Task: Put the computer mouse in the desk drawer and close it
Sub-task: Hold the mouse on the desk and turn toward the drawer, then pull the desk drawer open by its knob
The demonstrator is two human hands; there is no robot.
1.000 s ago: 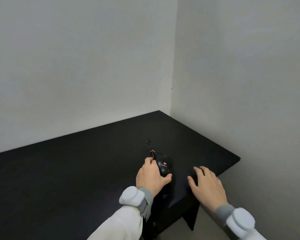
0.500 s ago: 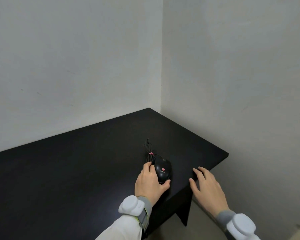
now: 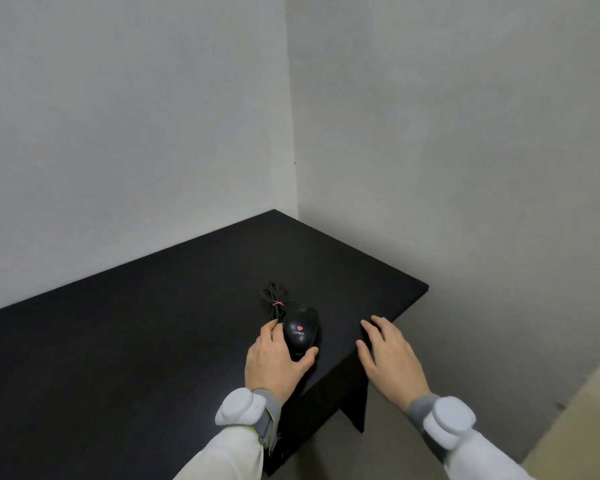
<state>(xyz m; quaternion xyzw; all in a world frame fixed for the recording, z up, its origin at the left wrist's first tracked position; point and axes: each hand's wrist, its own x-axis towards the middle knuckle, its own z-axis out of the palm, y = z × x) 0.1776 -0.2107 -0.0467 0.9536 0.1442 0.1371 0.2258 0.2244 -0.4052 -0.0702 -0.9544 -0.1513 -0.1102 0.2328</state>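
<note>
A black computer mouse with a small pink heart mark lies on the black desk near its front right corner. Its cable is bundled with a pink tie just behind it. My left hand cups the mouse from the left and near side, fingers along its left flank and thumb at its near end. My right hand hovers flat with fingers spread over the desk's right front edge, holding nothing. No drawer shows in this view.
The desk stands in a corner of two plain white walls. Its dark side panel drops below the front right corner. Grey floor lies to the right, with a beige surface at the far right.
My left hand has slid back from on top of the mouse, uncovering most of it. My right hand shifted slightly toward the desk edge. The view has drifted, moving the desk corner leftward.
</note>
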